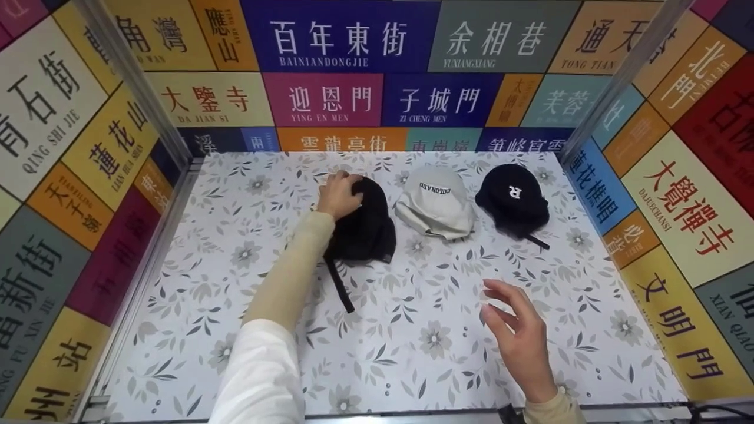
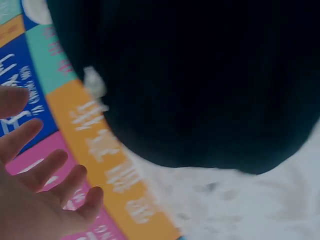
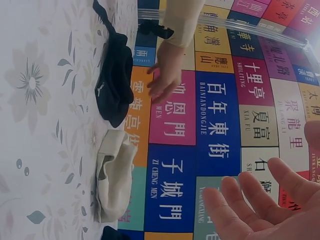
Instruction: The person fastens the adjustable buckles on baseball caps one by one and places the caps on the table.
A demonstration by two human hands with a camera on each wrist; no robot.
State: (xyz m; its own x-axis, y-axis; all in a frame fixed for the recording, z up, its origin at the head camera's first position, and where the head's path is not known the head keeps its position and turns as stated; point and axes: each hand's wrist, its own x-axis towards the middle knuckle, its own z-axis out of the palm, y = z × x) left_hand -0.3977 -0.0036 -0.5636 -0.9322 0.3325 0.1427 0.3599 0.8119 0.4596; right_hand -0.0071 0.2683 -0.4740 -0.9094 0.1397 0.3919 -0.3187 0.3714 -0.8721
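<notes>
On the table's left half lies a plain black cap, its strap trailing toward the near side. My left hand is over this cap's upper left part in the head view; the right wrist view shows a gap between that hand and the cap. Its fingers are loosely spread and hold nothing, with the black cap large beside them in the left wrist view. My right hand hovers over the near right of the table, fingers relaxed and bent, nothing in them.
A white cap lettered COLORADO sits right of the plain black one. Farther right is a black cap with a white R. All lie on a floral-covered table, enclosed at back and sides by colourful sign-patterned panels.
</notes>
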